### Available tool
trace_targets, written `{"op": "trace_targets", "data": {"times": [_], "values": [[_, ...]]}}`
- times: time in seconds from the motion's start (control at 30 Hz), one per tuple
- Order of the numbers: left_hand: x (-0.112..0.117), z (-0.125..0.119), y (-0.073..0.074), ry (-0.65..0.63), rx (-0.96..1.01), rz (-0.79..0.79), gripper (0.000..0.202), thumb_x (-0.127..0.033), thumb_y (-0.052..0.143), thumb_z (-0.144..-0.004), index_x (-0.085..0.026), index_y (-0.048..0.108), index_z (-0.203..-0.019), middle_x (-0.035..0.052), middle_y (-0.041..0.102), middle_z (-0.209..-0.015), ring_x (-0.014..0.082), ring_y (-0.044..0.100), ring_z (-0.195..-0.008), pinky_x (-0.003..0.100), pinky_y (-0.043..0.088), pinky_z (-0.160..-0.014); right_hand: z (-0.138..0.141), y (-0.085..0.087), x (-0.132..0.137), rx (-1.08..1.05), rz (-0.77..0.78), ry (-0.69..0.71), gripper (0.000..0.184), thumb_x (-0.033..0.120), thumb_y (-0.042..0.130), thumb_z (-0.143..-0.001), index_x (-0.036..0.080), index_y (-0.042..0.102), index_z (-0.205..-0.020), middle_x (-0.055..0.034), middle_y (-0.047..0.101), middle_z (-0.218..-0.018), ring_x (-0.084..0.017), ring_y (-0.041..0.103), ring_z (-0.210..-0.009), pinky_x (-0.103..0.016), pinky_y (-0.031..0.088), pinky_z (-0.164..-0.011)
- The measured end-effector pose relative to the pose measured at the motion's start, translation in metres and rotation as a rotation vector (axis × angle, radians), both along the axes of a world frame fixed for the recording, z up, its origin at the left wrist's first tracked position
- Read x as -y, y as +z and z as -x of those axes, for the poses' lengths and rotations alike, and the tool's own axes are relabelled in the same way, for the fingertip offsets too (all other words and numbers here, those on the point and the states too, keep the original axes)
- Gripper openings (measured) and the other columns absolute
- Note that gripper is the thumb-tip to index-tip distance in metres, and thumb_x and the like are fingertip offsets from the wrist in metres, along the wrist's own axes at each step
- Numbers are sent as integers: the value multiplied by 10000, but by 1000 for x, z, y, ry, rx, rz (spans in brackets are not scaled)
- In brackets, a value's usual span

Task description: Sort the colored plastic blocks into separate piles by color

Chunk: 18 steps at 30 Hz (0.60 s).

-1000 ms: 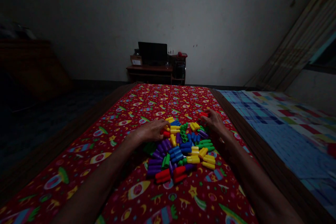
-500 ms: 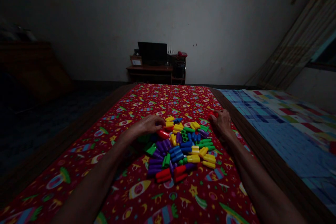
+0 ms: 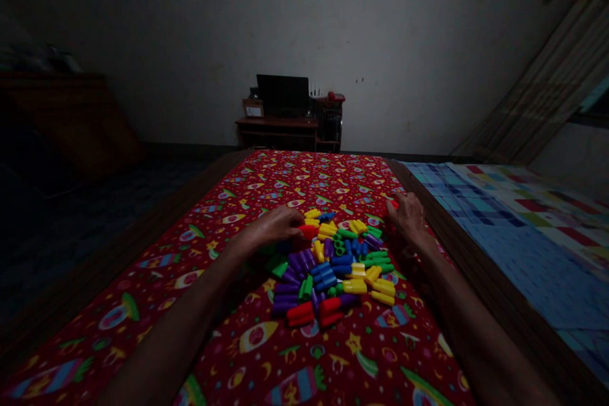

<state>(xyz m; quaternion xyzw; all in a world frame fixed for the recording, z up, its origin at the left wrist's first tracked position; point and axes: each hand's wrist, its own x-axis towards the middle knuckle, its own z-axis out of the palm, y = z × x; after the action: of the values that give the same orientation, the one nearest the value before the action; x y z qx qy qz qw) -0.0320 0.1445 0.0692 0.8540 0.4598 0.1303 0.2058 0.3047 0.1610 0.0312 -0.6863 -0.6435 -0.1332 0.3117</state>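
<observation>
A heap of coloured plastic toy blocks [image 3: 323, 276], shaped like joined tubes in red, yellow, green, blue and purple, lies on the red patterned cloth [image 3: 257, 365]. My left hand [image 3: 280, 225] is at the heap's far left edge, its fingers closed on a red block [image 3: 308, 231]. Beyond the heap's right side, my right hand [image 3: 409, 214] is pinched around another red block [image 3: 392, 206], which its fingers mostly cover. Two red blocks [image 3: 299, 314] lie at the near edge of the pile, beside purple blocks [image 3: 284, 297].
Blue checked bedding [image 3: 485, 247] spreads to the right, past a dark brown border [image 3: 432, 203]. A desk with a monitor [image 3: 283, 95] stands against the far wall. A wooden cabinet [image 3: 71, 120] is at the left. The room is dim.
My left hand has closed on a red block and raised it slightly from the heap. My right hand keeps its red block, shifted a little up. The whole view has drifted slightly.
</observation>
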Motion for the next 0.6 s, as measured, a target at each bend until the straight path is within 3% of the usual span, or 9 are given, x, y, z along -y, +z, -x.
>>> {"op": "trace_targets", "data": {"times": [0.17, 0.27, 0.33, 0.47, 0.6], "values": [[1, -5, 8, -1, 142, 87, 294, -398, 511, -816, -153, 673, -818, 1, 653, -724, 146, 577, -675, 214, 414, -594, 45, 25, 13, -247, 63, 500, 291, 318, 482, -883, 160, 724, -912, -109, 708, -900, -211, 634, -807, -304, 466, -737], [5, -14, 8, -66, 198, 109, 301, -375, 450, -845, -148, 647, -825, 8, 653, -738, 149, 587, -680, 219, 433, -604, 79, 29, 30, -408, 214, 778, 284, 356, 531, -873, 173, 726, -971, -68, 732, -914, -185, 650, -803, -265, 469, -705], [7, -19, 6, -90, 220, 97, 292, -358, 436, -849, -148, 632, -800, 9, 646, -726, 147, 590, -678, 219, 441, -610, 94, 27, 39, -447, 308, 891, 278, 368, 560, -860, 180, 722, -985, -43, 732, -884, -165, 637, -767, -241, 454, -667], [5, -26, -4, -68, 295, 109, 321, -389, 445, -867, -143, 650, -853, 25, 666, -758, 154, 606, -696, 236, 465, -647, 98, 22, 40, -433, 359, 889, 279, 392, 572, -841, 154, 715, -829, -12, 684, -724, -130, 561, -642, -214, 387, -576], [3, -33, -17, -33, 448, 263, 364, -425, 538, -819, -143, 645, -1023, 29, 690, -838, 158, 614, -728, 243, 474, -649, 91, 19, 31, -582, 385, 833, 312, 419, 550, -824, 149, 699, -773, -2, 647, -666, -127, 539, -604, -217, 368, -547]]}}
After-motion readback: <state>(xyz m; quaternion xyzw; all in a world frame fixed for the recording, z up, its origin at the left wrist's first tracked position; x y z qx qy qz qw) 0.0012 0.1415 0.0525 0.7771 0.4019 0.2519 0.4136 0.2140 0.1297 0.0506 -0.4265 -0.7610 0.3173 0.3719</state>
